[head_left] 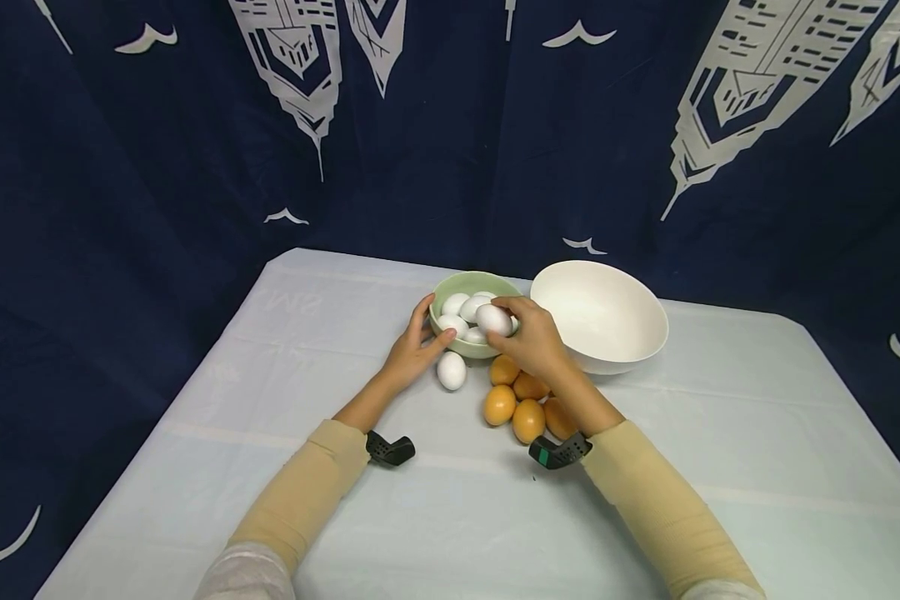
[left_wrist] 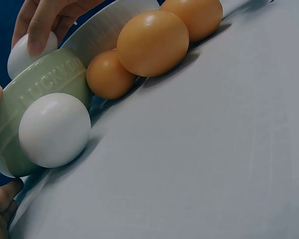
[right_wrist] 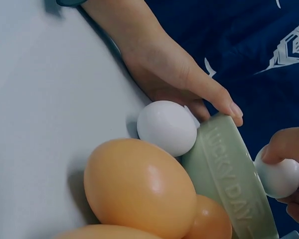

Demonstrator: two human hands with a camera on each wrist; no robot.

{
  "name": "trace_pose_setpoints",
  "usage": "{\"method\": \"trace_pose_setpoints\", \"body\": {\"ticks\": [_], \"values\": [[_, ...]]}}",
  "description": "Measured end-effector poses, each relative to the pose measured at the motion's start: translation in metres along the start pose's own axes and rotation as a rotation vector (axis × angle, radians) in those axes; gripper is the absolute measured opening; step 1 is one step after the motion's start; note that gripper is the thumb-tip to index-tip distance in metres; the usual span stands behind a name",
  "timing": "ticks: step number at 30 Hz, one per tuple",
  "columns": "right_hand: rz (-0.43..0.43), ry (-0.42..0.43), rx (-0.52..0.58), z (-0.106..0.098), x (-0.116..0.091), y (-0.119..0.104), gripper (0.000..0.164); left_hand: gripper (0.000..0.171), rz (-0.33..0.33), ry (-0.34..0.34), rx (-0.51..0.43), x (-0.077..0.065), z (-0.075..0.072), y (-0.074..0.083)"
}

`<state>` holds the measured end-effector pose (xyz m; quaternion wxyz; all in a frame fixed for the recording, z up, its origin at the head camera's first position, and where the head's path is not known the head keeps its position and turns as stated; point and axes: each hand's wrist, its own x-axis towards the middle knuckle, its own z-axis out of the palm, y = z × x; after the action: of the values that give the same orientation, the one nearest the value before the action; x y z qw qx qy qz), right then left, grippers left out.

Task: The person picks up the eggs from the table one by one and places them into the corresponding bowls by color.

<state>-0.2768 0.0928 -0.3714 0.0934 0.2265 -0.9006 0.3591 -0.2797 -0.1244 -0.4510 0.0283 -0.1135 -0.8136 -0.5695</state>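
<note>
A small green bowl (head_left: 477, 350) with raised "LUCKY DAY" lettering holds several white eggs (head_left: 454, 303). My left hand (head_left: 411, 354) grips the bowl's left side, its thumb on the rim and its fingers around the wall. Between the thumb and fingers of my right hand (head_left: 534, 337) is a white egg (head_left: 493, 320), pinched at the bowl's right rim, above the other eggs. One more white egg (head_left: 452, 371) lies on the table in front of the bowl, seen large in the left wrist view. Several brown eggs (head_left: 528, 421) sit together beneath my right wrist, partly hidden by it.
A large white bowl (head_left: 607, 312) stands right behind my right hand, close beside the green one. White cloth covers the table (head_left: 420, 525). A dark blue curtain (head_left: 450, 167) with white prints hangs behind its far edge.
</note>
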Motion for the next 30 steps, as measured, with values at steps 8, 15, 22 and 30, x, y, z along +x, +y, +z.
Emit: {"method": "trace_pose_setpoints", "body": {"ticks": [8,15,22,30], "values": [[0.026,-0.042,-0.042,0.0001,0.0032,0.0041,0.047,0.072,0.002,-0.005,0.006,0.0015,0.0005,-0.0007],[0.060,-0.057,-0.053,0.0009,0.0041,0.0068,0.046,0.073,0.006,-0.005,0.008,0.0016,0.0006,0.0000],[0.059,-0.033,-0.058,-0.0005,0.0022,0.0074,0.045,0.073,0.004,-0.002,0.010,0.0029,0.0007,-0.0007],[0.023,0.012,-0.037,0.0001,-0.0033,0.0055,0.041,0.072,0.010,-0.007,0.013,0.0023,0.0002,-0.0020]]}}
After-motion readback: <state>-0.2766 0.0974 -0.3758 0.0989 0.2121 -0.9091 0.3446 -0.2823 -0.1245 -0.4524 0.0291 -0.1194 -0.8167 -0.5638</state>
